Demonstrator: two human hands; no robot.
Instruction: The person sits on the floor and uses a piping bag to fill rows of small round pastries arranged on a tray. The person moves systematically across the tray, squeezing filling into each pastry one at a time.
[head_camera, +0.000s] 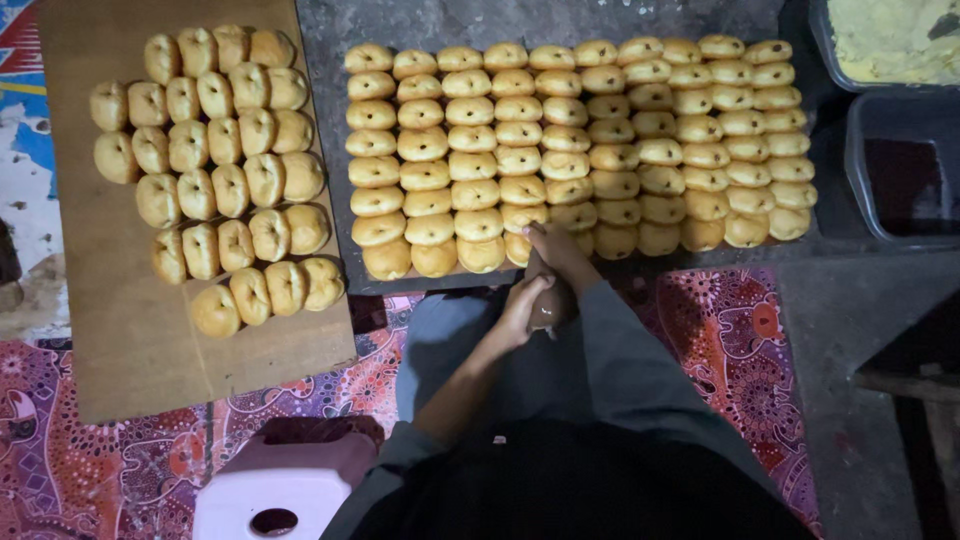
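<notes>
Below the near edge of the large bun tray (340, 200), seen from the head camera, both hands meet. Left hand (522, 308) is curled around a brown bun (551, 303); right hand (560, 255) rests over it, fingertips touching the tray's front row of buns (580, 140). Left of the tray, a brown board (130, 330) carries more buns (220, 170). Right of the tray stand two tubs (900, 160).

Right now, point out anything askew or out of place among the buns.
The buns on the wooden board sit in slanted, uneven rows, unlike the straight rows on the dark tray. Nothing looks spilled or damaged.
</notes>
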